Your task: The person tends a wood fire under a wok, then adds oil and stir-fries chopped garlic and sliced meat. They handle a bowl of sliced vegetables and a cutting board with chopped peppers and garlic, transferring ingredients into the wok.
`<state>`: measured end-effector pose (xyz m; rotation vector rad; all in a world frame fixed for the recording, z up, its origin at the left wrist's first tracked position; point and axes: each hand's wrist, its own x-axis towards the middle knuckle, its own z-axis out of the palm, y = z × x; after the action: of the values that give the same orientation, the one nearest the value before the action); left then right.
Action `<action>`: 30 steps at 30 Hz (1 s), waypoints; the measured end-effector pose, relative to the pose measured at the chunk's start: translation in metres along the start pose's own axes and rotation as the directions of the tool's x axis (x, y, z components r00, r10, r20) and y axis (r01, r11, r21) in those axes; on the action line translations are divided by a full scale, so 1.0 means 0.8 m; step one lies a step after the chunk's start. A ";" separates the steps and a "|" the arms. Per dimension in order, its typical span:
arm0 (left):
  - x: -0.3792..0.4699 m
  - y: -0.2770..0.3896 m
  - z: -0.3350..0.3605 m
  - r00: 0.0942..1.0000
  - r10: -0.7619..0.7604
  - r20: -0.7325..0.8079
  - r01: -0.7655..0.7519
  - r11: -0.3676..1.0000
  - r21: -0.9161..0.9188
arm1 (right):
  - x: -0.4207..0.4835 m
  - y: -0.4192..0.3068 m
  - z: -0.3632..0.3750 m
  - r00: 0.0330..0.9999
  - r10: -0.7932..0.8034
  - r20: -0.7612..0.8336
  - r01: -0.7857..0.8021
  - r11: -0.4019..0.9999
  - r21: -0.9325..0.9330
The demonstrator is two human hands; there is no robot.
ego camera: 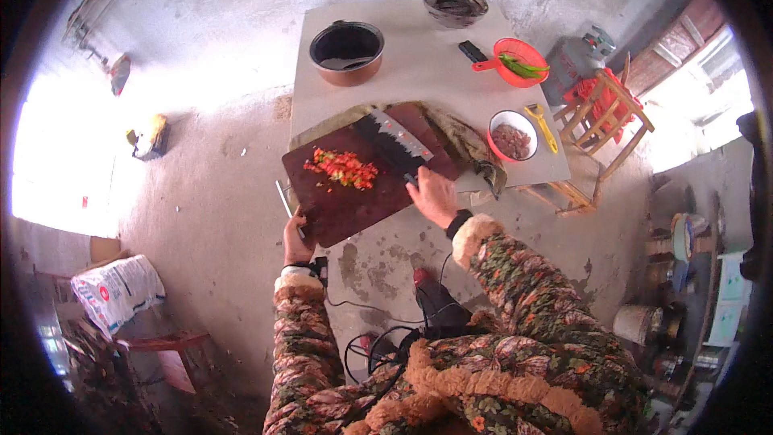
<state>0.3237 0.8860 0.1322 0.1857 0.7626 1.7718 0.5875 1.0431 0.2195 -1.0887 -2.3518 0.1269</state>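
Observation:
A dark reddish-brown cutting board (pixel 338 226) lies slantwise on the near part of the table, its near corner jutting past the edge. My left hand (pixel 297 240) grips its left corner, with the fingers partly hidden. Chopped red and green peppers (pixel 342 168) form a loose heap on the board's left half. To the right of them is a cleaver (pixel 401 136) with a wide blade and bits of pepper stuck to it. My right hand (pixel 436 196) holds its dark handle at the board's right side. A crumpled olive cloth (pixel 462 133) shows from beneath the board.
On the table (pixel 423 66) stand a brown pot (pixel 347 69), a metal bowl (pixel 456 9), a red strainer (pixel 504 48) with green peppers (pixel 522 66), and a bowl of cut meat (pixel 510 140). A yellow peeler (pixel 543 127) lies at the right edge, near a wooden chair (pixel 604 124) and gas cylinder (pixel 570 60).

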 end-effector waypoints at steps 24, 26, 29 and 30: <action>0.028 -0.016 -0.011 0.710 0.534 -0.459 -0.154 0.754 0.639 | 0.012 0.343 -0.013 0.528 0.708 0.469 -0.515 -0.172 0.839; -0.006 -0.010 0.007 0.800 0.500 -0.332 -0.245 0.777 0.579 | 0.006 0.357 -0.016 0.676 0.635 0.374 -0.459 -0.034 0.888; -0.031 0.000 0.074 0.849 0.469 -0.244 -0.330 0.830 0.450 | 0.042 0.372 -0.057 0.797 0.475 0.373 -0.405 -0.037 0.913; -0.044 0.004 0.099 0.859 0.462 -0.219 -0.348 0.842 0.413 | 0.066 0.363 -0.068 0.647 0.645 0.406 -0.493 -0.052 0.869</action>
<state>0.3718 0.8853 0.2041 0.3417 1.3650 2.0811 0.7847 1.2688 0.2015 -1.1847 -0.9470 1.5681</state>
